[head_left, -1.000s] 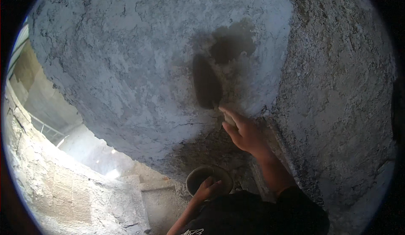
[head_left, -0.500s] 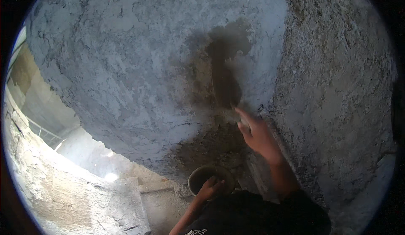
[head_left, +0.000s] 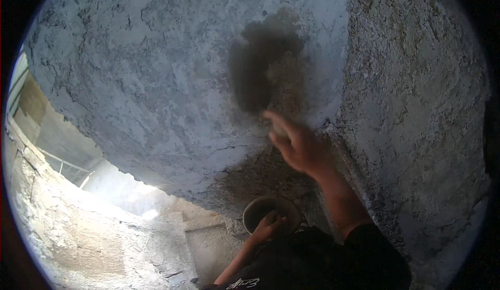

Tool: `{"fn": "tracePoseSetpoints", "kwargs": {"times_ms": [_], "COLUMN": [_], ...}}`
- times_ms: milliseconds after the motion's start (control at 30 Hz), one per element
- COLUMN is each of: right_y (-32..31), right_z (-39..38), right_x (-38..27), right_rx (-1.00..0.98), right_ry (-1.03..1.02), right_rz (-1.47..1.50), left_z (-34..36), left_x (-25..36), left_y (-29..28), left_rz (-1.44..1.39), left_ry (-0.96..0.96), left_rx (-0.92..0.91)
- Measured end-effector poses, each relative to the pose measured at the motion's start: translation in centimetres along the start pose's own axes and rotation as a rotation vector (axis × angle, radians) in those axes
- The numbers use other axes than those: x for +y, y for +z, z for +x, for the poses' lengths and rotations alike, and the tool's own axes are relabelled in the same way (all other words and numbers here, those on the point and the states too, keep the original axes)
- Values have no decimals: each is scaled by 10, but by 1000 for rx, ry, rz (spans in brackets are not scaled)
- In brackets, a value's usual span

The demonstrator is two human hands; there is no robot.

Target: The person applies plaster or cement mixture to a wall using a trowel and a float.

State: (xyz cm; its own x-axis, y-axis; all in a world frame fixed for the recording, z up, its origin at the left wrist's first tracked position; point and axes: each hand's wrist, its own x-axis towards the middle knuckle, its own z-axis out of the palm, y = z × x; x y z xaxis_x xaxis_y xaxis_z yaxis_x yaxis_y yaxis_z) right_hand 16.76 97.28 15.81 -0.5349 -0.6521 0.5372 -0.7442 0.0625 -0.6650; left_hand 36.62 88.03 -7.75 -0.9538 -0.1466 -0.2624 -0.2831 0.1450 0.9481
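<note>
My right hand [head_left: 302,147] reaches up to the rough grey wall, closed round the pale handle of a trowel with its index finger stretched forward. The trowel's dark blade [head_left: 251,79] lies against the wall, blurred and hard to tell from the wet mortar patch [head_left: 278,32] around its upper end. Low in front of my body, my left hand [head_left: 269,227] is closed at a round, shallow bowl [head_left: 255,206]. Its fingers bend over the inside, which is dark, so the contents cannot be made out.
The plastered wall [head_left: 156,82] fills most of the view. A rougher, browner wall [head_left: 411,82] meets it on the right. Bare dark masonry [head_left: 260,178] shows above the bowl. At lower left, a sunlit ledge [head_left: 78,232] runs below a bright opening with a metal railing [head_left: 65,165].
My right hand and the trowel have swept left and slightly up across the wall. The bowl and my left hand appear a little further right and higher, as the view has shifted.
</note>
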Motion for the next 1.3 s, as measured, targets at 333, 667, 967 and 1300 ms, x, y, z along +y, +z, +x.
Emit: {"fn": "tracePoseSetpoints", "kwargs": {"times_ms": [333,667,967,1300], "right_y": [-57,-24,-64,-47], "right_z": [14,-13,16,-20], "right_x": [-17,-3,-7,-10], "right_rx": [135,-181,21,-136], "right_ry": [12,-115,121,-98], "right_rz": [128,148,19,53], "left_z": [-3,19,21,23], "left_x": [-4,0,-8,-8], "left_y": [11,14,26,18], "left_rz": [-106,25,-27,106], "left_ry": [-21,-28,-20,-46], "left_rx": [39,-103,-74,-82]}}
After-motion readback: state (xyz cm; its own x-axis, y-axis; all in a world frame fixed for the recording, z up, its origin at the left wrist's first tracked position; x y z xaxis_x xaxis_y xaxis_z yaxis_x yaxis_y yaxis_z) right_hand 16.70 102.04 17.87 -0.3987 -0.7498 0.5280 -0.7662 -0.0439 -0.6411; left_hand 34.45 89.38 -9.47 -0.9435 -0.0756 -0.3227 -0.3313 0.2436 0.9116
